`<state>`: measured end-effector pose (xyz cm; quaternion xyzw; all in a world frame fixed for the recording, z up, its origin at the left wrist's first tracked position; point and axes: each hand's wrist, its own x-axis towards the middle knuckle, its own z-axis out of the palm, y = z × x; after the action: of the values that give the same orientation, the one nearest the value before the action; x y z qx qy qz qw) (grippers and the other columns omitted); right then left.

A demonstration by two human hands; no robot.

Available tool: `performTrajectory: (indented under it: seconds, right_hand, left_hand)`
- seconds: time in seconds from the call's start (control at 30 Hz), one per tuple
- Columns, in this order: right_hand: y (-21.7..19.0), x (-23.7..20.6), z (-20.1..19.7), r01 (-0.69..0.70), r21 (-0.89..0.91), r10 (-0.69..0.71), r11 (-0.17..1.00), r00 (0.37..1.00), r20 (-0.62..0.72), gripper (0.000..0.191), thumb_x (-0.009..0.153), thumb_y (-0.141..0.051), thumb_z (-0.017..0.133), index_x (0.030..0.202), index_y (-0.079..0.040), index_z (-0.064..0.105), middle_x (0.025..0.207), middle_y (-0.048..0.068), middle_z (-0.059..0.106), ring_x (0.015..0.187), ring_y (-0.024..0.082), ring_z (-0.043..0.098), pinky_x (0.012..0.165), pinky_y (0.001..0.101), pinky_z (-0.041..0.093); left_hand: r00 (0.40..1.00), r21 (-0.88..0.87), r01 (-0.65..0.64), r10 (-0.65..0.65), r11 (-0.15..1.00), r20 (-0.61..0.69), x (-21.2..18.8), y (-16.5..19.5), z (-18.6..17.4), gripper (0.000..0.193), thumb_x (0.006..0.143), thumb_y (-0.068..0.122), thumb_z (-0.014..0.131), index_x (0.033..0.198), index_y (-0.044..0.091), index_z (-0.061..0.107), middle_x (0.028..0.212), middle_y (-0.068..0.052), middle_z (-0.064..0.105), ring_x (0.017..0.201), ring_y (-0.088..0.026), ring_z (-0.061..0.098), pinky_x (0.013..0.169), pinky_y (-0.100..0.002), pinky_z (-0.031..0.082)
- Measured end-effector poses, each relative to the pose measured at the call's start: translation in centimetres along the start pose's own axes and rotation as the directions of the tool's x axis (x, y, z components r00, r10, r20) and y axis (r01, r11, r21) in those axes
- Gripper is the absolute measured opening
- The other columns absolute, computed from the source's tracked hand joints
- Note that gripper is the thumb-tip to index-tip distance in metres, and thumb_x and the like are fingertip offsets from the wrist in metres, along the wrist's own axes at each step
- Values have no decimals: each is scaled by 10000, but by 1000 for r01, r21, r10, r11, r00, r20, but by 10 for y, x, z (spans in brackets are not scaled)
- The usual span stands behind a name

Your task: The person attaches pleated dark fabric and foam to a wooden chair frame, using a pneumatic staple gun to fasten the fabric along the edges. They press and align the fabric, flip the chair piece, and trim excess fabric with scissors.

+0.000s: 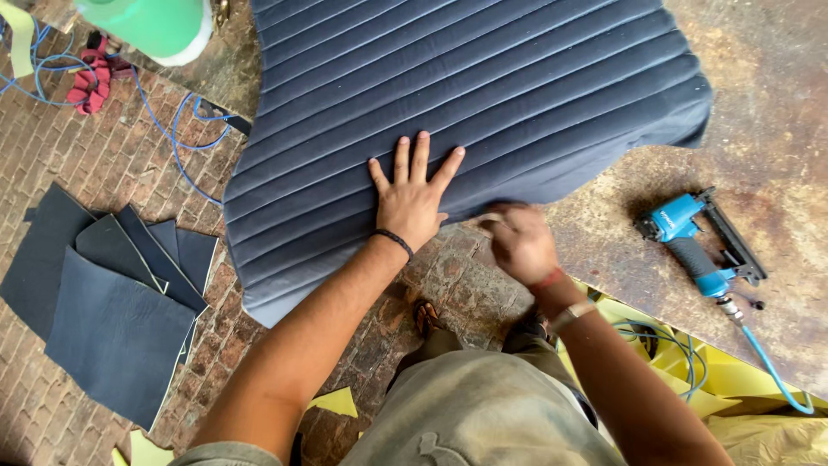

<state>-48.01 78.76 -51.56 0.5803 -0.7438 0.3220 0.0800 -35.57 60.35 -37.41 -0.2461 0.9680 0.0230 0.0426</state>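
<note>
Left hand point(412, 200): 5 fingers spread apart, palm pressed flat on the dark blue ribbed cushion point(466, 103), close to its near edge. A dark band sits at that wrist.

Right hand point(517, 242): fingers curled together and blurred at the cushion's near edge, just right of the left hand; whether they pinch the fabric, I cannot tell. A red band and a pale strap sit at that wrist.

Cushion: lies across a rusty brown worktable point(768, 112); its near-left corner overhangs the brick floor point(95, 164). Stitched ribs run diagonally across the cover.

Containers: a green cylindrical container point(155, 26) shows at the top-left edge, cut off by the frame; contents not visible.

Edges and open room: bare table surface lies right of the cushion, where a blue pneumatic stapler point(699, 242) rests well apart from the right hand, its blue hose point(776, 375) trailing off the table's near edge. Dark blue cut pieces point(112, 302) lie stacked on the floor to the left; blue cable point(181, 129) loops beyond them.
</note>
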Motion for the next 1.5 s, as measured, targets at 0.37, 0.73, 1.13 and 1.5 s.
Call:
performTrajectory:
  seconds: [0.37,0.73,1.13,1.5]
  right_hand:
    - [191,-130,-108,-790,-459,913,406,370,172,1228,668,-425,942,1621,-114,233,1372,285,581,1230,444,600,1048,499,500]
    - [-2,-97,-38,-601,376,559,705,797,228,426,674,-106,748,1092,-30,726,797,141,742,682,251,721,662,383,571]
    - [-77,-57,7,-646,452,650,615,740,173,215,772,-202,798,824,-15,705,689,180,702,599,319,722,611,392,562]
    - [81,-79,-85,-789,-295,836,539,543,76,592,758,-290,805,1313,-144,657,1198,203,695,1032,399,680,878,471,567]
  left_hand:
    - [1000,64,18,-18,998,0,-1,4,14,1132,750,377,878,1613,400,146,1673,-216,131,1527,-472,163,1075,-846,178]
    - [1000,57,1,1,998,-28,-3,4,14,1154,737,363,888,1609,389,133,1670,-223,146,1523,-481,178,1069,-846,193]
    - [999,63,-36,37,997,-24,-11,5,15,1119,753,341,879,1615,349,165,1668,-239,155,1521,-497,175,1071,-841,200]
    - [967,-24,-256,256,967,-2,20,12,10,872,932,646,557,1621,254,193,1666,-250,121,1536,-456,114,1179,-709,90]
